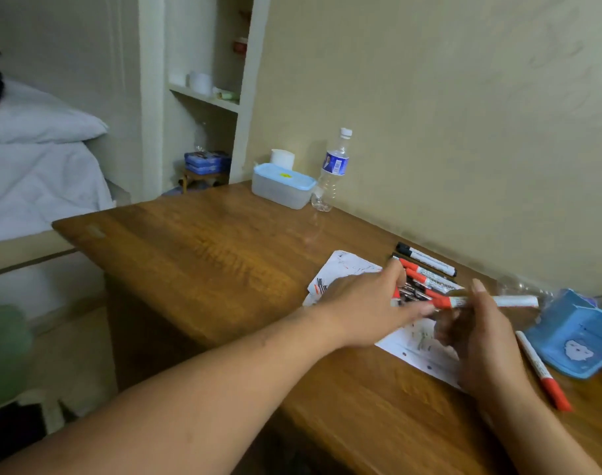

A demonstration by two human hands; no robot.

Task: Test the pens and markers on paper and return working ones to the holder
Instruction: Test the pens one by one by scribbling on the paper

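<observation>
A white sheet of paper [414,342] with scribbles lies on the wooden table [203,255]. My right hand [477,337] holds a white marker with a red cap [508,301] level above the paper. My left hand [368,303] reaches in from the left, its fingertips at the marker's red cap end; the grip there is blurred. Behind the hands lies a pile of red and black markers [426,274]. Another red-capped marker [541,370] rests on the table at the right, next to a blue holder [573,337] lying on its side.
A clear lidded plastic box [280,185], a white cup [283,157] and a water bottle [332,169] stand at the table's far edge against the wall. A bed [35,173] and shelves [203,97] are to the left.
</observation>
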